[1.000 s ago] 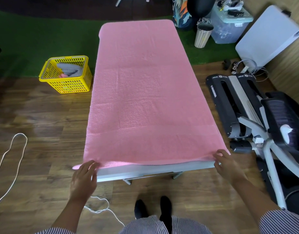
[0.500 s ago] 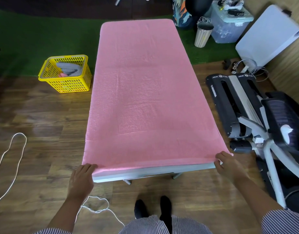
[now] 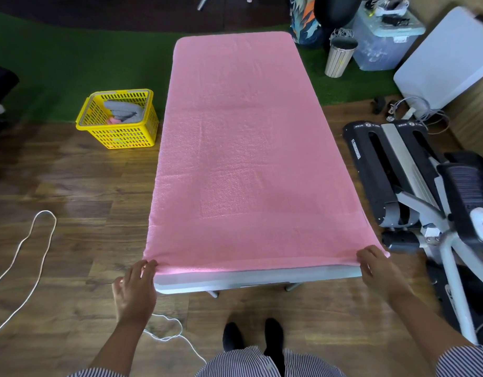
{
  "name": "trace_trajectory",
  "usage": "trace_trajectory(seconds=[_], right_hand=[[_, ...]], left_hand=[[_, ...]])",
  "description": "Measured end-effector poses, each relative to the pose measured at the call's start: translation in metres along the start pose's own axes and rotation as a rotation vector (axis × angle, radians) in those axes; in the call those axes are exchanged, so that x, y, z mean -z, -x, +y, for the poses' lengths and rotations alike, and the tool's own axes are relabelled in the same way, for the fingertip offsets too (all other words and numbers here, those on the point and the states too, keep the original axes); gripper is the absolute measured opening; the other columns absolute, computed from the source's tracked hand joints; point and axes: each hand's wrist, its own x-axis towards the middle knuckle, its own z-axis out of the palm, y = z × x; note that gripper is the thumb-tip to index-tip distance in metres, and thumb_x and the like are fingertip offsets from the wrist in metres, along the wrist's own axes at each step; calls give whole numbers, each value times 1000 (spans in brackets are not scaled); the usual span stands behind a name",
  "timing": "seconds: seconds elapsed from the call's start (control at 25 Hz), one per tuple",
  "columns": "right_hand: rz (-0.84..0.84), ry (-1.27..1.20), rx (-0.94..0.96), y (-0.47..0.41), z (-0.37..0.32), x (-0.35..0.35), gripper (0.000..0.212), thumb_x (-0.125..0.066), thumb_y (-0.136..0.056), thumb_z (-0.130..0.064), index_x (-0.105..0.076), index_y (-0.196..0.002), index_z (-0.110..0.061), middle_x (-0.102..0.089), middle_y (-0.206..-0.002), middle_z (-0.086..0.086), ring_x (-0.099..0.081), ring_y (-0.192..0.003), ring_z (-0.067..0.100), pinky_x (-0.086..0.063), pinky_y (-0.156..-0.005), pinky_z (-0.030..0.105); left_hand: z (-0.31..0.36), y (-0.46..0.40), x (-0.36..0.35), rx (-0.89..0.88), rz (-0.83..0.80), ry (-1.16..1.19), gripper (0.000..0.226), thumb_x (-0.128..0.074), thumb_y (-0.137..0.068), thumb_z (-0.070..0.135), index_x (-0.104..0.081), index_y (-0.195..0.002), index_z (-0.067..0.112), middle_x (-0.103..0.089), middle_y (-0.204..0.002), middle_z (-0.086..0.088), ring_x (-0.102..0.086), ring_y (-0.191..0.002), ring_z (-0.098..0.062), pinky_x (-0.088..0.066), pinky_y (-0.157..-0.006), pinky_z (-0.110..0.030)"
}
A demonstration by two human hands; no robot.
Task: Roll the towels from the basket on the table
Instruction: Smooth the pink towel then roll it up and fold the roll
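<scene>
- Striped cloth, from two sleeves and a garment front, is seen along the bottom edge, with two dark shoes (image 3: 252, 336) planted on the wood floor (image 3: 71, 186) at 6 o'clock.
- One thin white cord (image 3: 169, 333) is looped on the floor just beside the left forearm; a second, longer white cord (image 3: 30, 254) is trailed across the boards at 8 o'clock.
- The near left corner of the pink towel (image 3: 243, 159) is pinched by the fingertips of the left hand (image 3: 134, 289), at 7 o'clock.
- The near right corner is gripped by the right hand (image 3: 376, 270) at 4 o'clock, its fingers curled over the towel edge.
- One pink towel is laid flat along the whole length of one grey table (image 3: 248, 278); only the table's near rim is left uncovered.
- One black and white exercise machine (image 3: 414, 186) is stood on the floor at 3 o'clock, just beside the table.
- One yellow basket (image 3: 126, 134) is set on the floor at 10 o'clock, near the table's left side; grey towels (image 3: 123, 111) and a scrap of pink cloth are held in it, their number not countable.
- One pale slatted bin (image 3: 339, 57), one clear storage box (image 3: 382, 36) and one white folded panel (image 3: 447, 58) are placed at 1 to 2 o'clock, beyond the table's far end, by the green turf (image 3: 71, 58).
</scene>
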Motion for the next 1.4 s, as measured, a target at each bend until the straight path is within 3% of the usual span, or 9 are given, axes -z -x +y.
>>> trace_trajectory(seconds=[0.16, 0.32, 0.48, 0.64, 0.76, 1.04, 1.2, 1.28, 1.4], right_hand=[[15, 11, 20, 0, -3, -1, 27, -58, -68, 20, -63, -83, -1, -59, -89, 11, -55, -57, 30, -41, -46, 33], [24, 4, 30, 1, -7, 0, 36, -58, -62, 26, -65, -83, -3, -62, -86, 9, -55, -54, 30, -39, -42, 29], [68, 30, 55, -2, -8, -1, 34, -65, -58, 25, -67, -80, -2, -62, -87, 12, -58, -53, 31, -39, -44, 27], [145, -30, 37, 1, -10, -5, 23, -69, -62, 18, -70, -79, 2, -61, -88, 16, -61, -60, 32, -49, -52, 33], [206, 21, 106, 3, -3, -8, 20, -64, -66, 3, -72, -85, 1, -63, -87, 16, -62, -73, 35, -53, -63, 38], [166, 231, 218, 0, -3, 7, 40, -80, -47, 12, -73, -84, -2, -69, -79, 11, -66, -70, 31, -56, -57, 40], [99, 247, 180, -4, 2, 7, 16, -59, -68, -9, -71, -78, -7, -66, -71, 5, -59, -67, 31, -53, -58, 39], [88, 243, 210, -6, 2, 5, 29, -42, -71, -24, -68, -68, -11, -61, -63, 2, -55, -62, 29, -50, -56, 38], [57, 229, 156, -10, -4, 4, 30, -41, -70, -28, -67, -69, -12, -60, -66, 3, -56, -63, 29, -50, -59, 40]], left_hand=[[-4, 1, -1, 9, -2, -19, 50, -34, -61, 3, -54, -103, 20, -63, -93, -7, -62, -82, -28, -38, -76, -45], [-19, -6, -7, -69, -60, -60, 55, -33, -56, 4, -51, -104, 24, -56, -83, -1, -50, -80, -27, -35, -68, -46], [-26, -18, -8, -183, -83, -127, 47, -33, -66, 8, -53, -105, 22, -58, -82, -3, -59, -73, -28, -39, -66, -51], [-11, -21, -4, -140, 32, -16, 39, -45, -70, 6, -58, -103, 22, -65, -95, -5, -62, -82, -28, -41, -75, -47], [-6, -17, -9, -286, 79, 59, 41, -40, -68, 3, -60, -98, 21, -66, -96, -4, -61, -88, -25, -39, -77, -40], [-1, -12, -9, -311, 36, 118, 28, -47, -84, 16, -68, -102, 17, -69, -99, -2, -64, -92, -23, -44, -76, -39], [-4, -15, -5, -233, -29, 60, 46, -39, -70, 6, -63, -103, 27, -66, -96, 5, -57, -94, -15, -39, -79, -38], [-10, -14, -3, -266, -76, 27, 50, -37, -68, 7, -62, -105, 29, -63, -94, 6, -60, -92, -18, -39, -79, -40], [-11, -16, -2, -271, -83, 61, 42, -40, -74, 9, -57, -106, 30, -62, -96, 4, -61, -91, -23, -44, -73, -42]])
